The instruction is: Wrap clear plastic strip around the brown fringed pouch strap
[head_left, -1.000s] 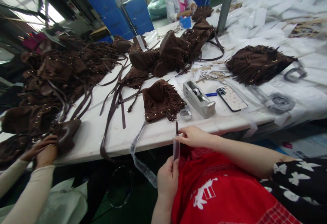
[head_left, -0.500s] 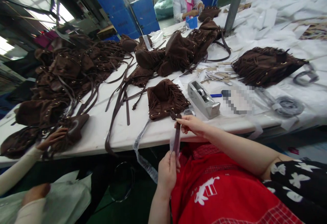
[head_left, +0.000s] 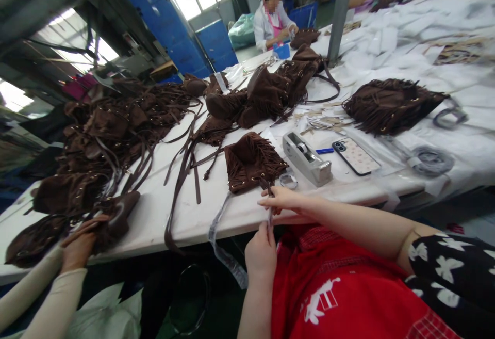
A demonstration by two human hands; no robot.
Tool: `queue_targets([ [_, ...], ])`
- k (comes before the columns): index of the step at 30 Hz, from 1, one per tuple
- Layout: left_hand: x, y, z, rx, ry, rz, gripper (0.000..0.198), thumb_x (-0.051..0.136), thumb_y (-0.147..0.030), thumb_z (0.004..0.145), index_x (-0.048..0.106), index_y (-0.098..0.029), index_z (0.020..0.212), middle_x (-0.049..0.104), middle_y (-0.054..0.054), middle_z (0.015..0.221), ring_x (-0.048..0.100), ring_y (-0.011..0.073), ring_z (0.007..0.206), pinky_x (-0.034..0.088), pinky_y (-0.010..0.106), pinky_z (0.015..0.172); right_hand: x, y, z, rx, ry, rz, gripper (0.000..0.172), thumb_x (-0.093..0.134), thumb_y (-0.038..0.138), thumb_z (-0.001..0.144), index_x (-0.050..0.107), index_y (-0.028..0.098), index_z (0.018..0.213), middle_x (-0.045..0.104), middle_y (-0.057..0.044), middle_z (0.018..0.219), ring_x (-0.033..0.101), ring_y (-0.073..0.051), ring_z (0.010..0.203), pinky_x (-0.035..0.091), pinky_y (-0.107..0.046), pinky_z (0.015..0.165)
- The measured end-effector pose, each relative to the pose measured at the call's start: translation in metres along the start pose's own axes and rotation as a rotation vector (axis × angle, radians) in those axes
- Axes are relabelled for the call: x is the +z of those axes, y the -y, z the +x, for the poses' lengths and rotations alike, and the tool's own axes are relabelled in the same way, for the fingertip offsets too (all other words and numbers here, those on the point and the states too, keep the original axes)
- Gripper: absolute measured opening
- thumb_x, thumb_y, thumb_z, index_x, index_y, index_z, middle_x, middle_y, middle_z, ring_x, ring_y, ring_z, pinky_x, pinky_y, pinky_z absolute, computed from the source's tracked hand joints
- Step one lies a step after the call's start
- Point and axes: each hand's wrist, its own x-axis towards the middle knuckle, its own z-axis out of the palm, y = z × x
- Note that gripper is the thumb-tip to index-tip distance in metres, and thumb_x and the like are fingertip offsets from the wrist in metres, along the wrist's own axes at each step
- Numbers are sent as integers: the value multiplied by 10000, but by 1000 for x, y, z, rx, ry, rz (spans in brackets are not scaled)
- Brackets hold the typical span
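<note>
At desk edge, right hand and left hand both pinch thin brown strap, grip narrow, strap upright between them. Just beyond: fringed brown bag on desk. Tape dispenser, phone to right. Co-worker's hand on bag pile, far left.

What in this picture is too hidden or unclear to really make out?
- Head view: the strap end between the left hand and right hand is mostly covered by their fingers.
- The phone case pattern is too small to read.
- A co-worker's hand covers part of a brown bag.
- The clear plastic strip drops into shadow under the table.
</note>
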Motion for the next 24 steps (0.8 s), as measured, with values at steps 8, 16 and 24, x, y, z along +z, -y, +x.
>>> queue_targets([
  [8, 6, 2, 59, -35, -184, -80, 386, 347, -276, 945, 464, -94, 1266, 677, 142, 1072, 654, 210, 952, 473, 295, 789, -22, 17, 27, -233, 27, -760, 227, 569, 172, 819, 720, 191, 988, 672, -122, 1003, 642, -251, 955, 468, -296, 786],
  [16, 4, -3, 72, -47, -46, 154, 299, 343, -287, 947, 622, -181, 940, 700, 114, 900, 678, 220, 777, 448, 300, 659, -26, 22, 15, -249, -102, -842, 404, 549, 247, 817, 620, 178, 1209, 641, -109, 1176, 598, -225, 1079, 433, -277, 909],
  [24, 17, -11, 72, -64, -17, 156, 291, 344, -286, 939, 599, -168, 1017, 706, 120, 880, 683, 249, 785, 436, 315, 627, -3, 31, 18, 108, -174, -855, 534, 471, 519, 820, 728, 77, 976, 694, -234, 959, 659, -323, 940, 508, -372, 763],
])
